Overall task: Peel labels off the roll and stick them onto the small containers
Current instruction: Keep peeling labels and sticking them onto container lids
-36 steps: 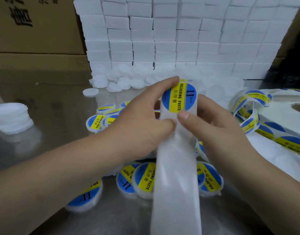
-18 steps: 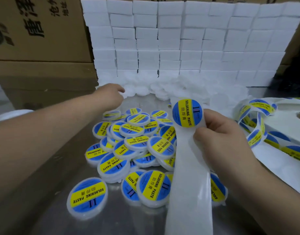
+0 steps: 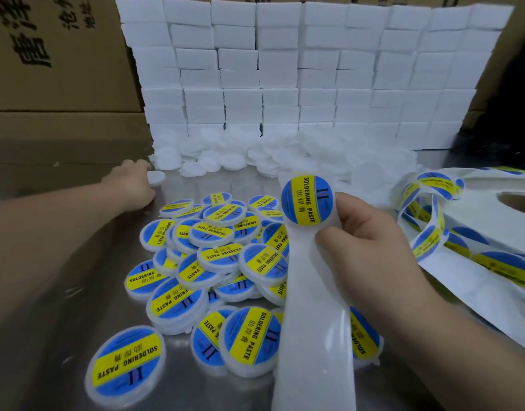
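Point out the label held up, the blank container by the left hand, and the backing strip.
label [image 3: 304, 200]: head view, yellow band.
blank container [image 3: 157, 177]: head view, white top.
backing strip [image 3: 311, 292]: head view, bare middle.

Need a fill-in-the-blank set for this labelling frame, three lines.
The right hand pinches the strip, whose label reads SOLDERING ___.
The left hand reaches a bare ___ container.
The roll lies to the ___ of the right hand.
Missing: PASTE, white, right.
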The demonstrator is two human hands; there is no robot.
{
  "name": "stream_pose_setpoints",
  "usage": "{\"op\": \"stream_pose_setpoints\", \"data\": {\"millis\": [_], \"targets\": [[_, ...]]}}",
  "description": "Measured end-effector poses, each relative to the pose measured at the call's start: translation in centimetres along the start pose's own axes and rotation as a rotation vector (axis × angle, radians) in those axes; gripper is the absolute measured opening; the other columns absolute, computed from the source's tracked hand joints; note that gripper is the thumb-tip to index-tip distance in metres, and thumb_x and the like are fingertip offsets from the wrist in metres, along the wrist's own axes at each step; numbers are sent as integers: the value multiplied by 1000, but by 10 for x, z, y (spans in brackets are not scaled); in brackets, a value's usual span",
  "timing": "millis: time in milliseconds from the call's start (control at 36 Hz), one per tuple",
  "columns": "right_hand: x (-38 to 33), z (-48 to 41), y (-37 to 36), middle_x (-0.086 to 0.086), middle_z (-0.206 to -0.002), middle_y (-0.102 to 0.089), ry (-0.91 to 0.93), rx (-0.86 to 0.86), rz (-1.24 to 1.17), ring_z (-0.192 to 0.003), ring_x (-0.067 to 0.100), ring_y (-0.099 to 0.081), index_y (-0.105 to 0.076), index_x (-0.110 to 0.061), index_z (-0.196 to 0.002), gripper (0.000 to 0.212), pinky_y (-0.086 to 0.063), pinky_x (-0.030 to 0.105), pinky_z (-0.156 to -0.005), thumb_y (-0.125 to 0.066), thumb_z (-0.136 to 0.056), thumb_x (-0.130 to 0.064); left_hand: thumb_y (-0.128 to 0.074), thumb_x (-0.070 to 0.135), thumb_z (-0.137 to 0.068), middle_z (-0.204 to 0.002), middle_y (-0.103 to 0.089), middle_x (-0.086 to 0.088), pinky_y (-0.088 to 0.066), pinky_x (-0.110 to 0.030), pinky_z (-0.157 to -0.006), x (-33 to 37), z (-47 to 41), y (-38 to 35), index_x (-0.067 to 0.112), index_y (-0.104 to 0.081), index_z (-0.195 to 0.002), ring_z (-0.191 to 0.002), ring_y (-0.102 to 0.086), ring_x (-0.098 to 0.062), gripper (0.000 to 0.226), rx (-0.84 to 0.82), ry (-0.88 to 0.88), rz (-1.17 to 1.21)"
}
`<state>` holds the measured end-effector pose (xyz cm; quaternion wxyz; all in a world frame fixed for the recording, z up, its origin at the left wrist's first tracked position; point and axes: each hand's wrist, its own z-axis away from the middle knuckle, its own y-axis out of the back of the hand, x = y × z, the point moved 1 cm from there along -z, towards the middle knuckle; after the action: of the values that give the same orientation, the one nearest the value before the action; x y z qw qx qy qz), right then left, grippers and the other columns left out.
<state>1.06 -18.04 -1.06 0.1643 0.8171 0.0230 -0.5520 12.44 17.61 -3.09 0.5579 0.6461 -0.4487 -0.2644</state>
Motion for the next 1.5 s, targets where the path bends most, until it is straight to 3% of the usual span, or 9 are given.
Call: {"op": "stream_pose_setpoints", "data": {"millis": [111,306,444,583,778,972,1139,1250,1500], "targets": [[0,1,1,11,-77,-66,-5,-10,-2,-61,18,-56,-67,-28,-87,41,-48,34,-53,-42,-79,4,-43,9,-91,-151,-25,-13,-30,-37,-107,4,-8,-4,11,-31,-141,-133,-31,-32,52,-165,-37,4],[4,-1,1,8,-76,-65,16,-5,39,-61,13,-54,-64,-24,-89,33,-47,32,-56,-45,-79,1,-46,33,-93,-123,-56,-12,-45,-36,-87,11,-5,-3,15,-59,-116,-108,-52,-31,32,-54,-82,-5],[4,-1,0,8,-78,-66,40,3,52,-65,20,-57,-63,-22,-90,29,-52,43,-61,-45,-78,-2,-57,47,-85,-110,-48,-14,-48,-39,-84,19,3,-3,17,-59,-90,-100,-51,-33,30,1,-35,-13],[4,-1,1,3,-80,-69,49,14,30,-76,27,-64,-65,-27,-90,36,-55,43,-67,-45,-79,1,-59,37,-87,-94,-60,-17,-40,-31,-62,23,8,-2,4,-59,-84,-81,-54,-28,33,-111,-12,139],[3,-2,1,-5,-83,-71,40,13,39,-77,18,-66,-62,-36,-93,41,-56,44,-74,-46,-82,-1,-73,22,-73,-95,-59,-15,-48,-36,-70,43,13,16,0,-55,-98,-85,-58,-31,38,-60,102,275],[3,-1,1,-13,-82,-70,-13,35,-6,-73,9,-67,-61,-32,-88,24,-57,39,-72,-50,-88,-11,-62,15,-80,-71,-38,-2,-28,-18,-43,91,41,78,15,-48,-79,-54,-31,-11,14,-67,274,1245],[3,-2,0,-11,-80,-72,-40,39,-34,-73,8,-69,-64,-24,-85,9,-57,40,-73,-57,-88,-19,-46,16,-72,-59,-46,8,-27,-13,-43,126,142,116,20,-58,-63,-45,-36,-10,16,-61,34,1561],[1,-1,-1,-8,-80,-73,-39,19,-47,-73,11,-70,-66,-21,-84,9,-57,43,-74,-58,-88,-21,-53,15,-80,-49,-39,10,-25,-19,-44,137,191,108,20,-45,-56,-47,-34,-10,25,13,-152,1336],[-3,2,-2,18,-78,-66,32,23,-43,-76,37,-63,-66,-11,-82,19,-52,52,-64,-57,-86,-28,-54,39,-67,-45,-46,17,-29,-9,-43,138,206,92,38,-64,-75,-45,-43,1,13,-53,-539,815]]}}
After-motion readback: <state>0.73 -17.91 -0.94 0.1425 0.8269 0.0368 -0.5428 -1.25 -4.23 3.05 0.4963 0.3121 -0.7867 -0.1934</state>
